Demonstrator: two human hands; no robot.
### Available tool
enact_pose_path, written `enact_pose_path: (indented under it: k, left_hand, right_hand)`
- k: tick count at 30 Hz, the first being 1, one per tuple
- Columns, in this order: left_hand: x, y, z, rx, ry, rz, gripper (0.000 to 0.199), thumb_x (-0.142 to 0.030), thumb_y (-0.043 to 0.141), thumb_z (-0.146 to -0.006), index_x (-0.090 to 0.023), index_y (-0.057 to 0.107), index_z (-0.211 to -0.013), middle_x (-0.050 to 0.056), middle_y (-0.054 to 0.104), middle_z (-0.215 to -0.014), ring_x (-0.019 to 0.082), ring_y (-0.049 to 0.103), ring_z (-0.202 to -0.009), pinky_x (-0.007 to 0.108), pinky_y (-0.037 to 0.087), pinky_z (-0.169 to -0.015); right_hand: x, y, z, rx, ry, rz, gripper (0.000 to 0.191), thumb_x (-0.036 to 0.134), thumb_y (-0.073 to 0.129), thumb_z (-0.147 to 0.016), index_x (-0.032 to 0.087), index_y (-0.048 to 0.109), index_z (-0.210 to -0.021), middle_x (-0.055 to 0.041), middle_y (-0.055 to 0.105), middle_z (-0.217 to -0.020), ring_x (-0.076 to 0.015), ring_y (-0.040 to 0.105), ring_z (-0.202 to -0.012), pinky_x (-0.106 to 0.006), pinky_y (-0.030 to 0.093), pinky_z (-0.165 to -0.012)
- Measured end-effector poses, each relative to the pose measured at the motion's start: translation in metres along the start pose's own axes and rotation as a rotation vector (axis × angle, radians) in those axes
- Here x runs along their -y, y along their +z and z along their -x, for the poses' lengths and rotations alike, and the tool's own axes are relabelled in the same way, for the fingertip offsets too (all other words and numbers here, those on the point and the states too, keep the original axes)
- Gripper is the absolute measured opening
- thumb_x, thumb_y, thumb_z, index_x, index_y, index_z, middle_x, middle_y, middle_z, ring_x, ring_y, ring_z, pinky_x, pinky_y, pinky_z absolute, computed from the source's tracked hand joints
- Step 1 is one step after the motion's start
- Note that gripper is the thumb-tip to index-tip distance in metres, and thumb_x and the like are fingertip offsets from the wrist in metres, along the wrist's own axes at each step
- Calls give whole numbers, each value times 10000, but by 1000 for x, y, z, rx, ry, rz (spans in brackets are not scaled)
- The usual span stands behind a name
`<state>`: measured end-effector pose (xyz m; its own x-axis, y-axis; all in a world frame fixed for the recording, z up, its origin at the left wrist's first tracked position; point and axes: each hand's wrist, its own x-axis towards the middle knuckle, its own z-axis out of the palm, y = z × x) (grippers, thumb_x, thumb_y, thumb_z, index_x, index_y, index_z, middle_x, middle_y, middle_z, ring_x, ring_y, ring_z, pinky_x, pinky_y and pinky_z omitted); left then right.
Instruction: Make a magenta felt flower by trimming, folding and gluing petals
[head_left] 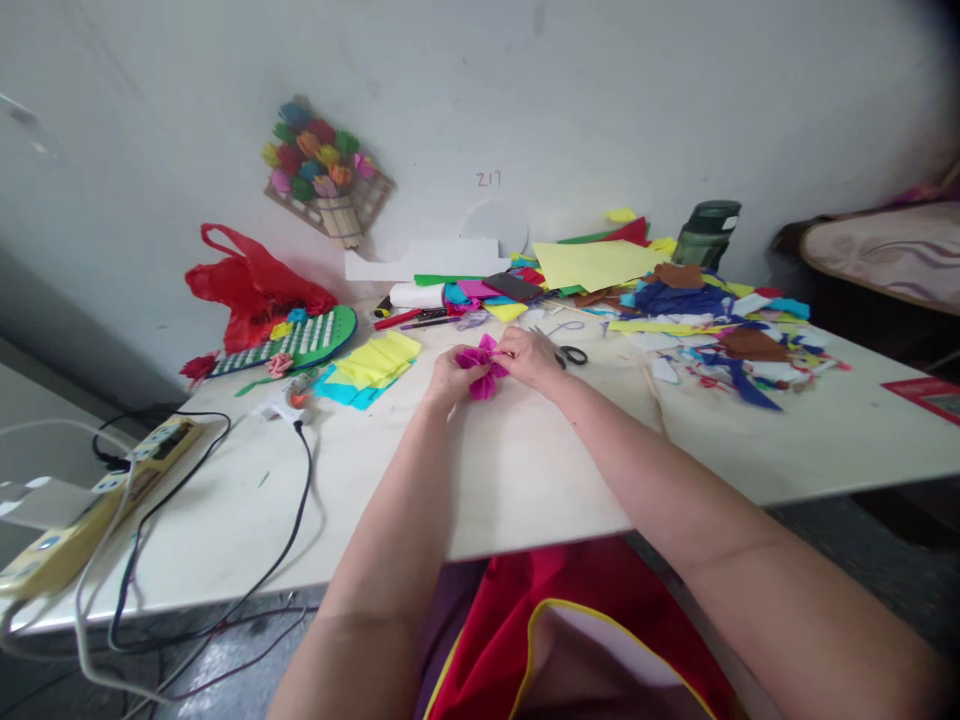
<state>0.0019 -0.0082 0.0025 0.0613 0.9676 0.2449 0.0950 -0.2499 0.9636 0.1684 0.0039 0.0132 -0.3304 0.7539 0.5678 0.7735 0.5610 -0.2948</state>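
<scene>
A magenta paper flower (486,385) is held between both hands, just above the middle of the table. My left hand (452,374) pinches its left side with thumb and fingers. My right hand (529,356) has its fingers closed on the flower's right edge, so part of the paper is covered. Black-handled scissors (574,355) lie just right of my right hand, their blades partly behind it. Yellow paper sheets (379,358) rest on blue paper (352,392) to the left of my left hand.
A glue gun (287,400) with a black cord and a power strip (97,510) are on the left. Behind stand a red plastic bag (251,285) and a green bottle (705,240). Paper scraps (750,350) cover the right side. A flower decoration (322,165) hangs on the wall.
</scene>
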Motion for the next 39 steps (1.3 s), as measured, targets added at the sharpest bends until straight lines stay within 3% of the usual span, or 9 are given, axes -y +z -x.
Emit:
enact_pose_path:
  k: [5, 10, 17, 24, 33, 39]
  left_hand:
    - [0, -1, 0, -14, -61, 62, 343, -279, 813, -482, -138, 653, -751, 12, 644, -653, 125, 564, -584, 261, 456, -597]
    - [-1, -1, 1, -29, -44, -16, 314, -279, 809, -480, -138, 649, -710, 2, 628, -618, 116, 544, -553, 252, 439, -579]
    - [0, 0, 0, -25, -30, -76, 305, -268, 802, -486, -143, 670, -730, 7, 647, -633, 126, 560, -574, 256, 443, -596]
    - [3, -1, -2, -33, -67, -69, 317, -254, 793, -480, -139, 679, -753, 15, 658, -651, 133, 569, -577, 260, 444, -588]
    - [3, 0, -2, -45, -21, -139, 301, -274, 785, -490, -161, 661, -739, 2, 646, -651, 132, 564, -591, 255, 445, -602]
    - [2, 2, -1, -25, -10, -160, 287, -259, 773, -502, -167, 664, -751, -15, 626, -627, 128, 554, -584, 254, 449, -601]
  right_hand:
    - [1, -1, 0, -7, 10, -25, 177, 255, 586, -825, 201, 754, -806, -55, 690, -910, -165, 595, -783, -260, 375, -627]
    - [4, -3, 0, 3, 47, -93, 186, 211, 593, -803, 204, 743, -913, -43, 681, -885, -156, 570, -750, -257, 375, -646]
    - [-3, 0, -3, -12, 4, -172, 116, 173, 620, -764, 200, 728, -799, -29, 654, -841, -132, 530, -678, -245, 355, -604]
    - [-16, 6, -5, 30, -95, -310, 87, 150, 639, -764, 184, 719, -756, -41, 660, -849, -146, 584, -770, -240, 399, -674]
    - [-8, -3, -4, 84, -72, -126, 177, 171, 619, -787, 223, 736, -909, -41, 677, -930, -169, 597, -828, -263, 416, -685]
    - [-6, -5, -3, 82, -50, -93, 125, 175, 625, -786, 214, 740, -816, -41, 645, -978, -155, 590, -820, -261, 429, -697]
